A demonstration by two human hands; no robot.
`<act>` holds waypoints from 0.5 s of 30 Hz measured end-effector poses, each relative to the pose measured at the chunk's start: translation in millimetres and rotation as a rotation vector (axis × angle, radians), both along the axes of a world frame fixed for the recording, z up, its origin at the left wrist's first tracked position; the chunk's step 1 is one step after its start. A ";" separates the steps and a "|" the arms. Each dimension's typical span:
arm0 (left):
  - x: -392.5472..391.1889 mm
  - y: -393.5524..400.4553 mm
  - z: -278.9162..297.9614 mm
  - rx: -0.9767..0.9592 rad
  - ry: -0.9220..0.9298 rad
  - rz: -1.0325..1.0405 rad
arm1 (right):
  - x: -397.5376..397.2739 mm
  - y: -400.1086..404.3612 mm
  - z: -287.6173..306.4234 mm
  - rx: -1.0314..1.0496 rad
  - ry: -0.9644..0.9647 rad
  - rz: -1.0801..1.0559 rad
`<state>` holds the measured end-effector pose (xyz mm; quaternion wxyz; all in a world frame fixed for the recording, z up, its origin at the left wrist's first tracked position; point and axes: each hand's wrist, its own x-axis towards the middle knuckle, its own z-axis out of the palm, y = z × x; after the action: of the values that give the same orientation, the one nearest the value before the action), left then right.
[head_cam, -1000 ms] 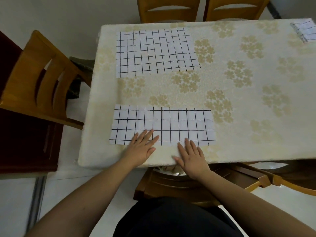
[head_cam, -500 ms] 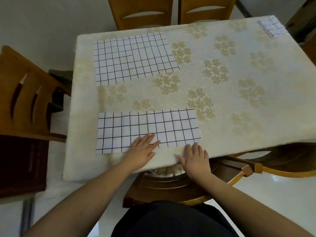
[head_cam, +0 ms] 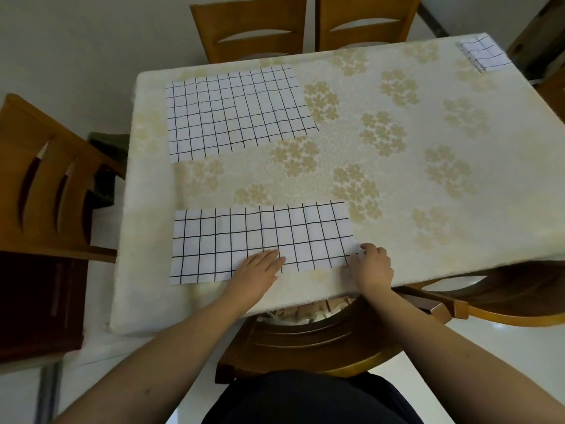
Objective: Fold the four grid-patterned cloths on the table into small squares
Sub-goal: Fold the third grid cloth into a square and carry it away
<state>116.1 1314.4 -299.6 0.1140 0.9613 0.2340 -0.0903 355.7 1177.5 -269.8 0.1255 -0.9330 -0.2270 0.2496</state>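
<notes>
So the person's got a long grid cloth (head_cam: 260,240), folded into a strip, lying along the near edge of the tabletop (head_cam: 397,185), toward its near left corner. Left hand (head_cam: 260,272) is flat on it, fingers straight, pressing near the middle of the strip's near edge. Right hand (head_cam: 371,264) has its fingers curled at the strip's near right corner, looks like it's pinching it. A bigger grid cloth (head_cam: 235,113) is spread out by the far left corner, and a small folded grid cloth (head_cam: 484,53) sits at the far right corner. Wooden chairs (head_cam: 46,185) stand around the tabletop
</notes>
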 end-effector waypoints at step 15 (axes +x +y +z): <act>23.3 -8.8 -1.8 0.093 -0.129 -0.071 | 20.8 -13.7 -11.2 0.180 0.340 -0.253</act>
<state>139.4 1305.6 -301.3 0.0809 0.9771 0.1957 -0.0211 376.6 1163.8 -281.0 0.2750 -0.8836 -0.1050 0.3643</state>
